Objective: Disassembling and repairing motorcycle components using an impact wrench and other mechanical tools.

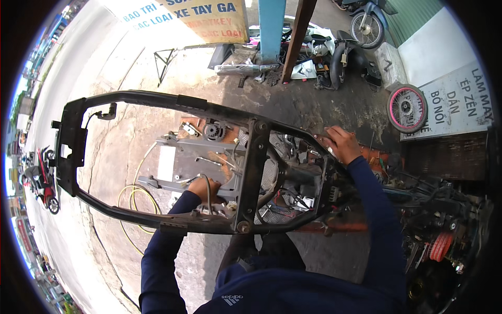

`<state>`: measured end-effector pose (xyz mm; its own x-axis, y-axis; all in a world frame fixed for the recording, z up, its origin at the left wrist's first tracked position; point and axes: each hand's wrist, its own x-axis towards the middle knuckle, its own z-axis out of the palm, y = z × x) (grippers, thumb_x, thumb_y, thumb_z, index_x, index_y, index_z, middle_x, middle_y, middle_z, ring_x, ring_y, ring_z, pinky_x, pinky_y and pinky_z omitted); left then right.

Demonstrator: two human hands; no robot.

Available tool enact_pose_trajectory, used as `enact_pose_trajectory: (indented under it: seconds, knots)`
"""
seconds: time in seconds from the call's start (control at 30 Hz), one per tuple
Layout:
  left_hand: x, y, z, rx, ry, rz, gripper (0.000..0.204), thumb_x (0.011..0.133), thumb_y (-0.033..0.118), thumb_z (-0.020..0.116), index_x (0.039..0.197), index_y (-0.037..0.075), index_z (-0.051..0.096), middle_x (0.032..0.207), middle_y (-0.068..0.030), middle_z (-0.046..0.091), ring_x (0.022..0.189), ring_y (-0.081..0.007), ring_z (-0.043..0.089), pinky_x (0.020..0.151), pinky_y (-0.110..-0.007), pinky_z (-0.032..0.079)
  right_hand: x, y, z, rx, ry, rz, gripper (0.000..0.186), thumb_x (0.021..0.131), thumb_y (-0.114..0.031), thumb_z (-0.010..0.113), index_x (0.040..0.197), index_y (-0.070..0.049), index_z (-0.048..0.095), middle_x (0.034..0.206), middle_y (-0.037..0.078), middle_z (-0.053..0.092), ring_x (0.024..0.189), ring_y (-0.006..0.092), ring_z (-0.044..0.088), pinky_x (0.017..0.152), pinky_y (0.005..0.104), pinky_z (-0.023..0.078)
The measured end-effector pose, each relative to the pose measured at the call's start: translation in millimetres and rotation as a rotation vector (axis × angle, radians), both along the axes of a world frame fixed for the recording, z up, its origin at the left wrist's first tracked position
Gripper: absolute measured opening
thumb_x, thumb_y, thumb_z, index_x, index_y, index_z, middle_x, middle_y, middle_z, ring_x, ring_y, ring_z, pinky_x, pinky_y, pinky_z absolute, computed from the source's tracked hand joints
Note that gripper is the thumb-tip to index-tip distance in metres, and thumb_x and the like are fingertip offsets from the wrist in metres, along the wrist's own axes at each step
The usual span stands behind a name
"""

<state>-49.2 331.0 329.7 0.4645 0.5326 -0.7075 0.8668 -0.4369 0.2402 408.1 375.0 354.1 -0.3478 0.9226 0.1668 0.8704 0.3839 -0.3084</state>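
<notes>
A black motorbike frame (254,172) stretches across the view in front of me, its narrow end to the left. My left hand (205,189) reaches past the frame's near rail and is closed beside a grey hose (209,199). What its fingers hold is too small to tell; a short metal piece (184,179) lies by them. At the far right rail, my right hand (343,145) has bent fingers pressed together, close against the rail. I cannot make out what is between them. Below the frame is a grey metal lift bench (196,157) with loose parts.
A dark round part (213,131) sits at the bench's far side. A yellow hose (125,194) loops on the ground at left. Dismantled engine parts (439,246) crowd the right. Farther off are a blue post (271,31), a pink-rimmed wheel (407,109) and a parked motorbike (366,26).
</notes>
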Motion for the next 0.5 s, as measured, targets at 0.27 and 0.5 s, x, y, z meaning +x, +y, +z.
enact_pose_trajectory:
  seconds: [0.27, 0.5]
  knots:
    - [-107, -51, -32, 0.08, -0.168, 0.307, 0.033, 0.064, 0.038, 0.07, 0.084, 0.012, 0.067, 0.078, -0.0135, 0.065, 0.078, -0.034, 0.064, 0.068, -0.042, 0.051, 24, -141, 64, 0.212, 0.293, -0.529, 0.023, 0.086, -0.006, 0.06, 0.109, -0.001, 0.06, 0.101, 0.012, 0.061, 0.084, 0.0227, 0.063, 0.071, 0.0357, 0.051]
    - [-116, -109, 33, 0.035, 0.143, 0.214, 0.052, 0.064, 0.049, 0.072, 0.095, 0.008, 0.069, 0.092, -0.0162, 0.067, 0.086, -0.0325, 0.065, 0.076, -0.041, 0.052, 2, -240, 51, 0.229, 0.392, -0.675, 0.022, 0.089, -0.012, 0.056, 0.105, 0.003, 0.06, 0.096, 0.015, 0.061, 0.086, 0.0278, 0.061, 0.075, 0.0362, 0.047]
